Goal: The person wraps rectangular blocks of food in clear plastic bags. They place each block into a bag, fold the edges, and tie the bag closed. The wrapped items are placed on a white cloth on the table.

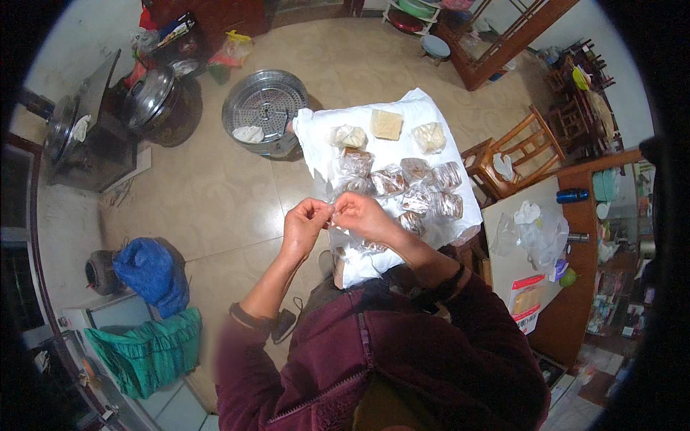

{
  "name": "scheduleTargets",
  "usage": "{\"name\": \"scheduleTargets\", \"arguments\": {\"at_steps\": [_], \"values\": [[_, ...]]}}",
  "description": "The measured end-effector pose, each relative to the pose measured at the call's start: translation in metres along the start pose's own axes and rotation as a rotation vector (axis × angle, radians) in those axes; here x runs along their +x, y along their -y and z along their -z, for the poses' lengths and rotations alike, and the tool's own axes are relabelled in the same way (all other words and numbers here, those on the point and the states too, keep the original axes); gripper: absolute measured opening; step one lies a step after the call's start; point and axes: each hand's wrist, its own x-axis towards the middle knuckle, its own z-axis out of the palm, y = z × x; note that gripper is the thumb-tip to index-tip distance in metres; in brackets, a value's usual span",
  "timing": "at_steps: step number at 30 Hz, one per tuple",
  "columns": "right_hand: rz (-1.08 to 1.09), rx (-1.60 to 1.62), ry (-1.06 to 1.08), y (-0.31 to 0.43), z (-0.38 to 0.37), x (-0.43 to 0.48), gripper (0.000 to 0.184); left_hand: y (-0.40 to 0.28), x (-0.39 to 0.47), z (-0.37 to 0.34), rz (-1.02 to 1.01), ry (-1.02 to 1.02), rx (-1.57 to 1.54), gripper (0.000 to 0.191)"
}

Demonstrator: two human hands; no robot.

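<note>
My left hand [305, 222] and my right hand [362, 214] meet fingertip to fingertip over the near left edge of a white-covered table [318, 129]. Both pinch a bit of thin clear plastic, mostly hidden by the fingers. Beyond and to the right of my right hand lie several brown blocks wrapped in clear plastic [416, 199]. Farther back, a pale yellow square block [386, 124] sits between a pale bagged bundle [347, 136] and another pale bagged bundle [428, 137]. My forearms partly cover the near packages.
Left of the table stands a perforated metal steamer [264, 110] with a white cloth inside. A wooden chair [531, 143] and a side table with plastic bags [539, 237] are at right. Blue sack [151, 275] and green bag [151, 347] lie at left, near a lidded pot [153, 97].
</note>
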Motion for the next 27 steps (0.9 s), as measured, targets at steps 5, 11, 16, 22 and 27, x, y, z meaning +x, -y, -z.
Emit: {"name": "scheduleTargets", "arguments": {"at_steps": [5,11,16,22,27], "values": [[-0.081,0.138,-0.087,0.004,0.005,-0.001,0.008,0.001,0.001,0.001,0.002,0.052,-0.055,0.012],[0.126,-0.094,-0.447,-0.025,0.019,0.012,0.01,0.01,0.002,0.008,-0.062,0.077,-0.113,0.01],[0.188,-0.792,-0.704,-0.037,0.035,0.007,0.02,0.021,0.002,0.0,-0.136,-0.032,-0.573,0.008],[0.06,-0.859,-0.778,-0.06,0.056,0.004,0.016,-0.002,0.0,0.005,-0.594,-0.391,-0.186,0.011],[-0.19,-0.396,-0.605,-0.06,0.074,-0.006,0.018,-0.025,0.006,0.022,-0.705,-0.43,-0.04,0.01]]}}
